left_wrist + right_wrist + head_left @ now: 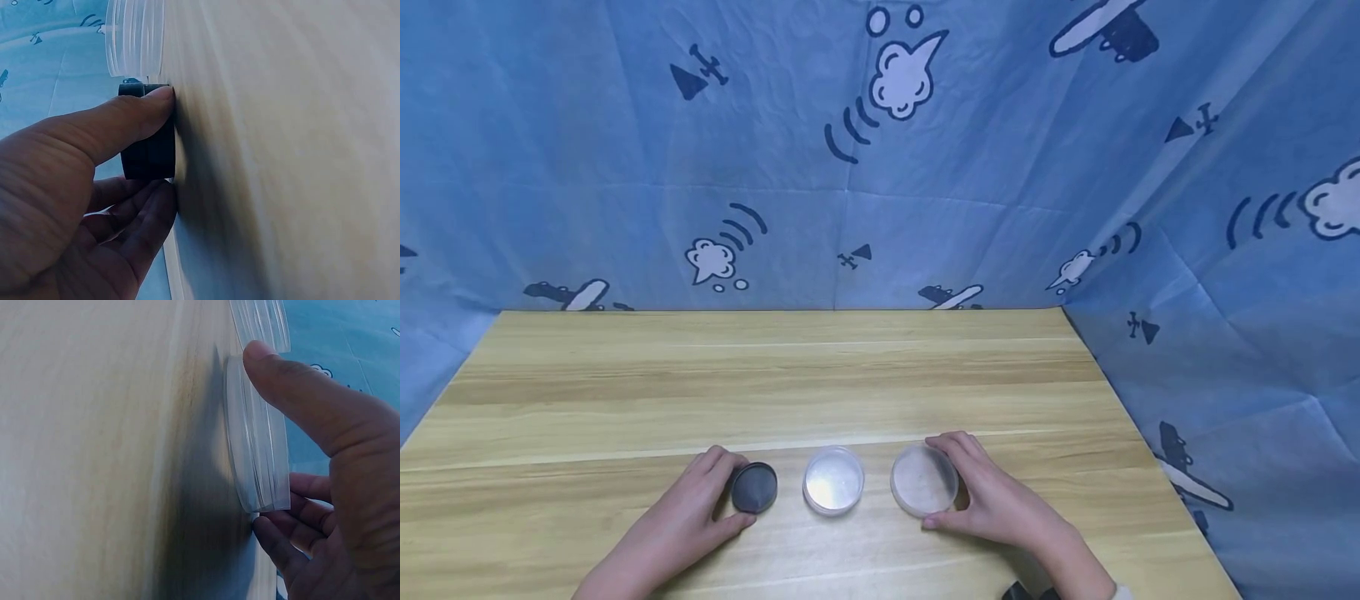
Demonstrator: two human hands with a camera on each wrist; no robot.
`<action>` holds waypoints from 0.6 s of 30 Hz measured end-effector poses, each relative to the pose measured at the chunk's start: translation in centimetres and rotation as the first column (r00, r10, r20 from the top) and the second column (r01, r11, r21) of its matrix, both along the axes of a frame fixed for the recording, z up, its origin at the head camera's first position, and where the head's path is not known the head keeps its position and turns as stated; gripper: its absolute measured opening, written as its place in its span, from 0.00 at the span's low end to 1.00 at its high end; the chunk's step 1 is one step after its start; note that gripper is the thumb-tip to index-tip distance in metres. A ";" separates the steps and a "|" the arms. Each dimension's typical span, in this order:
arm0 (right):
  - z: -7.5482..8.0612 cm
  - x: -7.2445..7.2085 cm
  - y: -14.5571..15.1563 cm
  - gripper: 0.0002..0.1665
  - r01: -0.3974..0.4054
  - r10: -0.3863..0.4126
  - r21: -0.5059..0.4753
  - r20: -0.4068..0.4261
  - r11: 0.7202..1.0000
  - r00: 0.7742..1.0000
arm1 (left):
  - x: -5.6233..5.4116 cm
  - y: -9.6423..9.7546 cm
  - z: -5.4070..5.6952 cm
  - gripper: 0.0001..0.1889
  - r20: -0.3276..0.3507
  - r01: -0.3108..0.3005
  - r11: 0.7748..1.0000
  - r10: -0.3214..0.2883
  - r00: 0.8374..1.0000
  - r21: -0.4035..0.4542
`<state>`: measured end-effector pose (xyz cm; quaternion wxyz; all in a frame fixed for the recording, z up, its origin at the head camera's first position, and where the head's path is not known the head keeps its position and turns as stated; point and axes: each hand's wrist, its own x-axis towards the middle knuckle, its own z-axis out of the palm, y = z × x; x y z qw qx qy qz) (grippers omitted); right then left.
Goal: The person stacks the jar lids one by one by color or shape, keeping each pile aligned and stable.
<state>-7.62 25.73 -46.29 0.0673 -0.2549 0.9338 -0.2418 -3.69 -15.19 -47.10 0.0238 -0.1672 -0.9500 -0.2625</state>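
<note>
On the wooden table, my left hand [696, 504] holds a small black round container [755, 487] between thumb and fingers. In the left wrist view the thumb lies along the near side of the black container [149, 147]. My right hand [992, 492] grips a clear round plastic container [923, 481] by its right side. The right wrist view shows the thumb and fingers on opposite sides of this clear container [256, 444], which has a ridged wall. Between the two hands sits another clear round container [833, 481], touched by neither. What the containers hold cannot be told.
The wooden table top [790, 375] reaches back to a blue cloth [775, 150] printed with clouds and planes. More of this cloth hangs along the right edge. A dark object [1018, 592], partly out of frame, is near the right wrist.
</note>
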 end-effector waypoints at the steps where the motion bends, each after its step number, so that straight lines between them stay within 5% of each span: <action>1: 0.0 0.0 0.0 0.57 0.001 -0.001 0.000 0.001 1.000 1.000 | 0.0 0.0 0.0 0.26 0.000 -0.002 1.000 0.002 1.000 0.003; 10: 0.1 0.3 0.4 0.65 0.021 -0.021 -0.018 -0.010 1.000 1.000 | -0.1 0.1 -0.1 0.26 -0.006 0.005 1.000 -0.005 1.000 0.015; 14: 0.5 0.1 0.5 0.63 0.036 -0.037 -0.017 -0.087 0.999 0.995 | 0.0 0.0 0.2 0.30 0.032 -0.002 1.000 0.001 0.999 0.014; 18: 0.9 -0.2 0.6 0.58 0.037 -0.038 -0.012 -0.188 0.999 0.981 | 0.2 -0.2 0.7 0.44 0.120 -0.036 0.999 0.037 0.992 -0.003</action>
